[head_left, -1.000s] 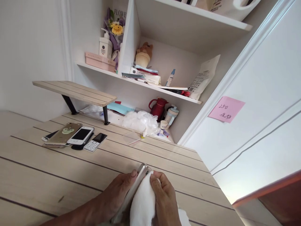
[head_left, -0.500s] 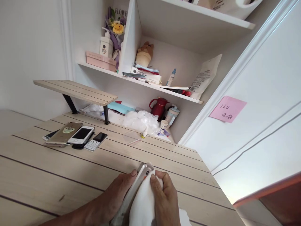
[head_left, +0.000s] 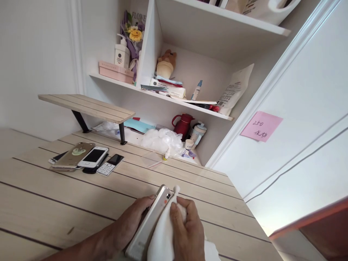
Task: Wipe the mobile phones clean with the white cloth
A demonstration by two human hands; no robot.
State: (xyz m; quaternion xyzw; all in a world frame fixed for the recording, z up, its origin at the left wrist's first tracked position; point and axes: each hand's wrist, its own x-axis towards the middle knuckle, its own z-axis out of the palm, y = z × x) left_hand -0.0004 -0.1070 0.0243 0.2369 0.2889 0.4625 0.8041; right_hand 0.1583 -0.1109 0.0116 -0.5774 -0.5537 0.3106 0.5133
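**Left hand** (head_left: pixel 130 226): at lower centre of my feed, its fingers closed firmly around the edge of a silver smartphone (head_left: pixel 146 226).

**Right hand** (head_left: pixel 188 232): just right of it, clamped on a white cloth (head_left: pixel 163 235), pressing the cloth against the phone.

**Grip:** both hands are close together, with the phone tilted between them, top end up. I cannot tell whether its lower end touches the desk.

**Done so far:** from here, I cannot tell how much of the phone the cloth has covered.

**Left on the desk:** at upper left, well apart from my hands, a gold phone (head_left: pixel 72 155), a white smartphone (head_left: pixel 94 156) and a white keypad phone (head_left: pixel 108 167) lie grouped on the light wood desk (head_left: pixel 67 203).

**Beyond:** at upper centre, a crumpled plastic bag (head_left: pixel 161 141) lies below a red vacuum jug (head_left: pixel 182 125).
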